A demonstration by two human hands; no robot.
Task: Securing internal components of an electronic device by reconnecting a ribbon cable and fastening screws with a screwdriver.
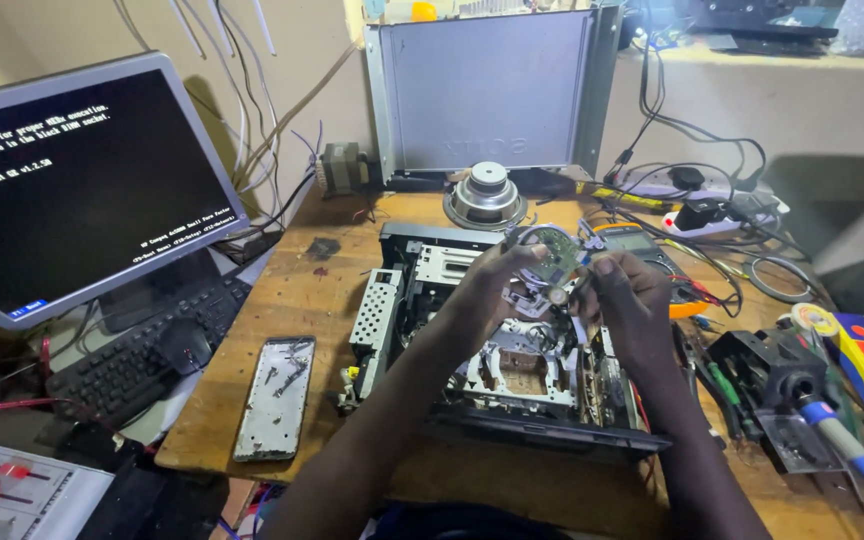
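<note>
Both hands meet above the opened player on the wooden desk. Left hand and right hand each pinch a side of a small round mechanism, fingers curled closed around it, lifted just over the player's metal frame. Behind it stands a loose speaker; a multimeter lies just right. Left of the player rests a long metal cover, then a keyboard and monitor.

2 bare forearms, no sleeves; left hand, right hand ungloved, no rings or watch visible.
</note>
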